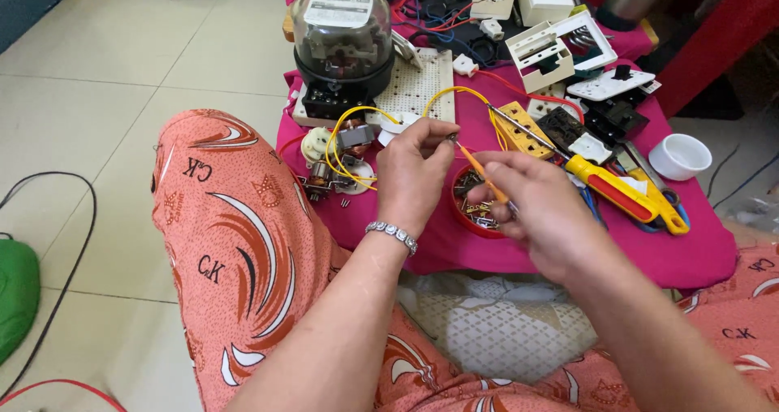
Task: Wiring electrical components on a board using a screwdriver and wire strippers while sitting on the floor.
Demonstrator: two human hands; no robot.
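over a magenta cloth [519, 254] crowded with an electricity meter [342, 34] and switch plates, the left hand [414, 176] pinches a yellow wire [466, 92] end while the right hand [540, 209] grips a small orange screwdriver [479, 168] (best kept square to the screw); a red parts dish [475, 205] sits just beneath.

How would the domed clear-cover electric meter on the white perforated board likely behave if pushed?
The domed clear-cover electric meter looks dense, with metal works inside, so probably heavy for its size. Its broad black base on the white perforated board suggests it would slide rather than tip. The clear dome may crack if knocked.
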